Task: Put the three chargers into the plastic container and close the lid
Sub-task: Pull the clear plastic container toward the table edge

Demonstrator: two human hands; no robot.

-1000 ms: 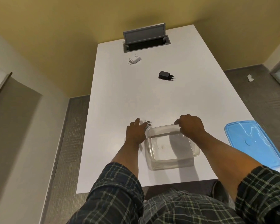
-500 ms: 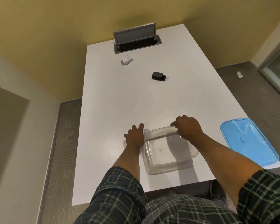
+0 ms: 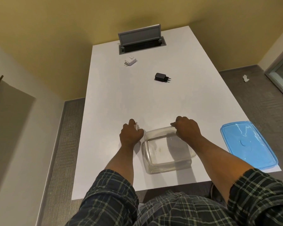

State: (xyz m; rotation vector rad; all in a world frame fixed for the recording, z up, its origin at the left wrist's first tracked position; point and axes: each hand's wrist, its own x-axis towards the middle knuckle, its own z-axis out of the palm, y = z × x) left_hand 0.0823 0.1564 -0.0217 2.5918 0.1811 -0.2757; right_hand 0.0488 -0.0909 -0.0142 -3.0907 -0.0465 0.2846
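A clear plastic container [image 3: 163, 165] stands open near the front edge of the white table [image 3: 137, 98]. My right hand [image 3: 187, 129] grips its far rim. Just left of the container, my left hand [image 3: 130, 133] holds a small white charger [image 3: 136, 126], whose prongs stick up between the fingers. A second white charger [image 3: 130, 61] lies far back on the left. A black charger [image 3: 162, 77] lies further right, past the middle of the table. The blue lid [image 3: 247, 144] lies flat at the table's front right corner.
A grey cable box with a raised flap [image 3: 140, 38] is set into the table's far end. Grey carpet surrounds the table, with a scrap of white paper [image 3: 245, 78] on the floor at right. A yellow wall stands behind.
My left hand has curled around the near white charger and lifted it a little. My right hand stays on the container's far rim.
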